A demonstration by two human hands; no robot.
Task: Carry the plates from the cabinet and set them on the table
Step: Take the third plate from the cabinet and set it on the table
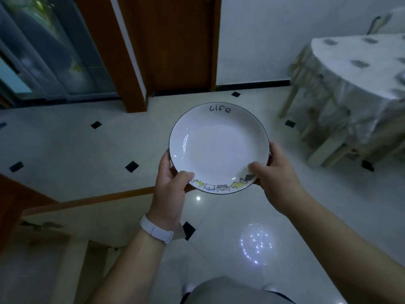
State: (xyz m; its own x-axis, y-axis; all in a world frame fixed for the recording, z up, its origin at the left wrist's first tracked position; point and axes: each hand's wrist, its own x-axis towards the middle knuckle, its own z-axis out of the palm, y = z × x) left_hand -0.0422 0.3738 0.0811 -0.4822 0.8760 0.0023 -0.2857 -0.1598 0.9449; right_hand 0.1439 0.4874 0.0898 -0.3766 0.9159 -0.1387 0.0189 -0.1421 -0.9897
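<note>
A table (341, 69) under a patterned cloth stands at the right, well apart from the white plate (219, 148) held level over the tiled floor (76, 145). The left hand (171, 185) and right hand (274, 178) each grasp the plate's near rim, thumbs on top.

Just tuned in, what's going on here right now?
A person is carrying a white plate with both hands over a tiled floor. The left hand grips the near-left rim, the right hand the near-right rim, thumbs on top. The plate is empty, roughly level, with "Life" printed on its far rim and cartoon figures on the near one. The cloth-covered table stands ahead to the right; the plate is not yet on it.
</note>
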